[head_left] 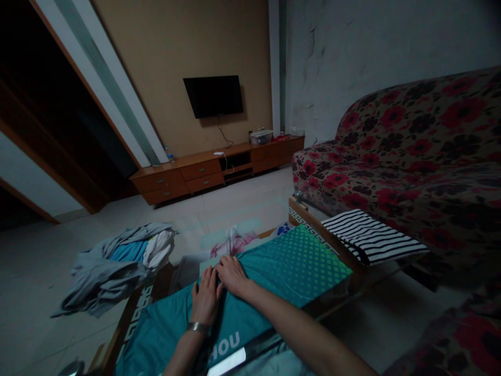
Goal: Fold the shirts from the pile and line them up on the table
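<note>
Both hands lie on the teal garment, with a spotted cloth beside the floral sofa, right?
Not spotted: the head view shows the cloth beside the floral sofa is striped. The left hand and right hand do lie on the teal garment.

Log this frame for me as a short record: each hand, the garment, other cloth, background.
Left hand: laid on the teal garment, fingers extended
Right hand: at the garment's far edge; grip unclear
Garment: spread out, green dotted section at right, white lettering partly hidden
Other cloth: mixed clothes pile to the left, black-and-white striped cloth to the right
Background: wall-mounted television, wooden cabinet, floral sofa
</note>
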